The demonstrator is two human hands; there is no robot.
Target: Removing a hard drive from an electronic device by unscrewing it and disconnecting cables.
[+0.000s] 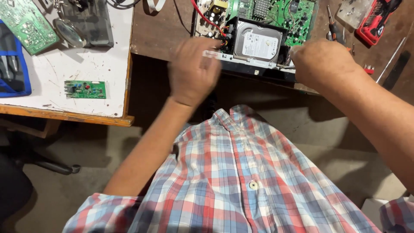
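A: Brown worktop [164, 30] at far centre; a second white worktop [99, 64] with a wooden edge sits to the left. What is on each?

B: Brown one carries an opened device [258, 39]: a grey hard drive [258, 43] in a black tray, a green circuit board [284, 15] behind it, red wires at its left. A red tool case [375, 21] and a screwdriver [333, 26] lie far right.

A: Hands?

B: Left hand [192, 71] is at the near left corner of the device, blurred, fingers curled round a small clear piece [210, 54]. Right hand [322, 62] rests on the near right edge; fingers bent down, but I cannot tell whether they grip anything.

A: White worktop?

B: A small green board [85, 89] lies near its front, a larger green board [26, 23] at far left, and a magnifying glass [69, 32] between them. A plaid shirt [241, 172] fills the near view.
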